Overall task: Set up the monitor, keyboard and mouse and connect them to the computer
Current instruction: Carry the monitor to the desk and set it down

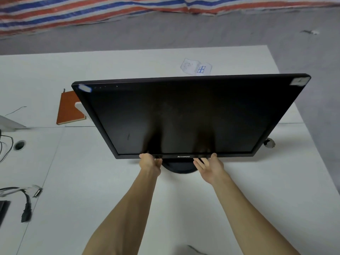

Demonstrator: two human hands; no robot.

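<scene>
Far left, loose cables (27, 205) on the white surface (92, 199), orange notebook (69, 109) behind. Left hand (150, 162) pinching the lower bezel of the Lenovo monitor (191, 115), tilted back on its round base (179, 167), mid-surface. Right hand (208, 167) flat-fingered, propping the same edge. Likely heavyish, rigid, fragile-faced: best gripped by the frame, not the screen. Small grey object (269, 143) near the right corner.

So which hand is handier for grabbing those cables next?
Left, probably: the cables lie far left, nearest the left hand, which grips the monitor; the right hand is farther away.
</scene>
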